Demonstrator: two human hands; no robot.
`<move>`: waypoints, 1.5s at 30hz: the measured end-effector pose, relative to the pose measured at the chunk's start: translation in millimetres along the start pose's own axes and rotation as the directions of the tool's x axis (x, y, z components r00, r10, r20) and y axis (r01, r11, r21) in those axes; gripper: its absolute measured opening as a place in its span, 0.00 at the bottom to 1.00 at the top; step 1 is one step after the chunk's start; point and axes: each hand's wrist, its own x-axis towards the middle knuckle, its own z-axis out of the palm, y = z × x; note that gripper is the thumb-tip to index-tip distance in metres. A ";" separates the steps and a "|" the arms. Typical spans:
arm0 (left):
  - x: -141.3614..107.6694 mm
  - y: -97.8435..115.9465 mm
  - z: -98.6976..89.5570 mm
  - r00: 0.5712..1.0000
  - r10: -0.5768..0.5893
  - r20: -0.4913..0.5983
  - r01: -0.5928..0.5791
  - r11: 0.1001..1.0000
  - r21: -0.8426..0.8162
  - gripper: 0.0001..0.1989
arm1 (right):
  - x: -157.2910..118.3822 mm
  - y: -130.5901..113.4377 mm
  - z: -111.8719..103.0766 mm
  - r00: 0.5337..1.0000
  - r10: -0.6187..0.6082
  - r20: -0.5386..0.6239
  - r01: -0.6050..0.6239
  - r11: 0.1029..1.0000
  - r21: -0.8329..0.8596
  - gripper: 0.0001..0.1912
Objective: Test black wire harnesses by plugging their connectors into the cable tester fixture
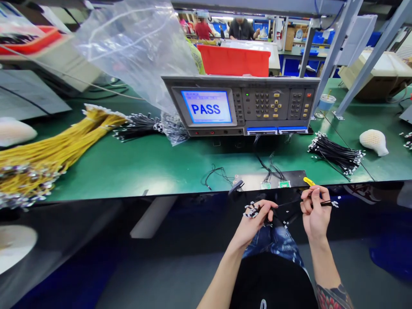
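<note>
My left hand (259, 213) is closed on several black cables whose white connector ends (251, 210) stick out past the fingers. My right hand (315, 210) is closed round black cables (326, 203) with white ends at its right side. Thin dark cable runs between both hands, in front of the table edge, above my lap. A yellow tool (309, 181) rises just above the right fingers; whether they touch it I cannot tell. On the metal plate (247, 182) ahead sit two green connector boards (284, 184), wired to the tester (240, 103), whose screen reads PASS.
Yellow cable bundles (74, 143) lie at the left, with black cables (141, 124) beside a plastic bag (138, 47). Another black bundle (336, 152) and a pale netted object (374, 142) are at the right. A red bin (234, 61) and people stand behind.
</note>
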 end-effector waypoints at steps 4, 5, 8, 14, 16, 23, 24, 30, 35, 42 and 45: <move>2.4 -1.2 -6.8 0.989 0.045 -0.139 -0.061 0.992 -0.112 0.28 | 4.2 13.8 -2.7 0.995 0.079 0.065 -0.077 0.996 -0.045 0.21; 2.8 -0.9 -9.2 0.988 0.044 -0.145 -0.066 0.987 -0.150 0.28 | 4.6 18.7 -2.0 0.990 0.106 0.096 -0.099 0.992 -0.072 0.21; 3.6 0.6 -13.8 0.989 0.039 -0.146 -0.070 0.973 -0.218 0.28 | 4.6 32.1 2.3 0.978 0.139 0.154 -0.113 0.980 -0.163 0.22; 5.0 3.9 -6.7 0.991 0.011 -0.131 -0.035 0.983 -0.182 0.29 | 5.4 42.1 8.4 0.981 0.078 0.179 -0.018 0.949 -0.316 0.20; 6.1 4.4 -3.1 0.991 0.010 -0.131 -0.029 0.989 -0.144 0.30 | 6.2 41.9 8.6 0.980 0.070 0.184 -0.004 0.942 -0.334 0.20; 10.8 3.4 3.7 0.990 0.013 -0.138 -0.019 0.999 -0.040 0.29 | 6.4 43.1 13.7 0.983 0.095 0.156 -0.047 0.958 -0.283 0.22; 12.0 2.4 3.6 0.988 0.028 -0.152 -0.033 0.999 -0.032 0.28 | 5.5 43.8 15.3 0.986 0.088 0.142 -0.046 0.961 -0.271 0.22; 24.4 -4.3 1.8 0.942 0.179 -0.284 -0.167 0.984 0.063 0.19 | -0.3 47.6 21.0 0.994 0.064 0.087 -0.041 0.970 -0.241 0.21; 31.3 -4.7 4.0 0.910 0.261 -0.321 -0.229 0.964 0.133 0.15 | 1.3 48.7 18.6 0.993 0.055 0.108 -0.027 0.971 -0.239 0.20; 33.8 -8.7 4.7 0.876 0.323 -0.357 -0.271 0.944 0.188 0.16 | 2.4 50.7 16.8 0.991 0.041 0.125 -0.008 0.967 -0.256 0.22; 36.0 -12.5 6.7 0.856 0.340 -0.389 -0.282 0.938 0.201 0.17 | 2.5 50.7 16.5 0.991 0.048 0.127 -0.014 0.967 -0.255 0.22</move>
